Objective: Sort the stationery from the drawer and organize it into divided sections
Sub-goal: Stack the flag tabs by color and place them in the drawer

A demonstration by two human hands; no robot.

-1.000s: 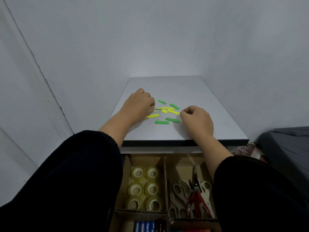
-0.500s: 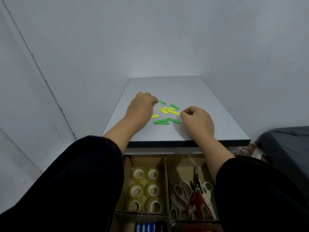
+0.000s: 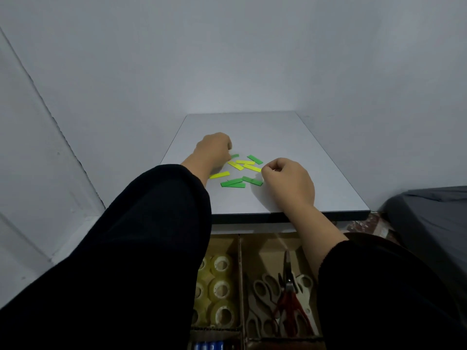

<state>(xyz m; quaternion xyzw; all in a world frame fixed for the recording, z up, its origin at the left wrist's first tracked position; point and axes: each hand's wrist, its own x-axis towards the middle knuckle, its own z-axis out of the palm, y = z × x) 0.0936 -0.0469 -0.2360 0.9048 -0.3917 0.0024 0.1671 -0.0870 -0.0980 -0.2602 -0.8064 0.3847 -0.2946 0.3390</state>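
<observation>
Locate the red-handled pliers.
The red-handled pliers lie in the drawer's right compartment, atop the pale scissors, right of the tape rolls.

Loose black sleeves [image 3: 141, 248] — bare forearms, bare hands.

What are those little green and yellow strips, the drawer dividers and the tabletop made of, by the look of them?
Green and yellow strips: probably thin paper or plastic film, matt and bright; they lie flat and overlap.
Drawer dividers: likely cardboard, dull brown with raw edges.
Tabletop: seemingly laminated board, smooth grey with a faint sheen and a dark edge band.
</observation>
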